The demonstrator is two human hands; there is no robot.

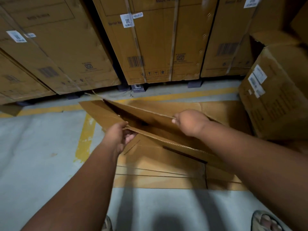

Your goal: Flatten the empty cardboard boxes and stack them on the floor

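Note:
A brown cardboard box, nearly collapsed flat, hangs slanted above the floor between my hands. My left hand grips its near edge at the left, thumb on top and fingers curled underneath. My right hand grips the upper panel's edge farther right, fingers curled over it. A narrow dark gap still shows between the two panels. Under it lies a stack of flattened boxes on the grey floor.
Tall strapped cartons on pallets line the back. An upright worn carton with white labels stands at the right, next to the stack. Yellow floor lines run left of the stack. My sandalled feet are at the bottom.

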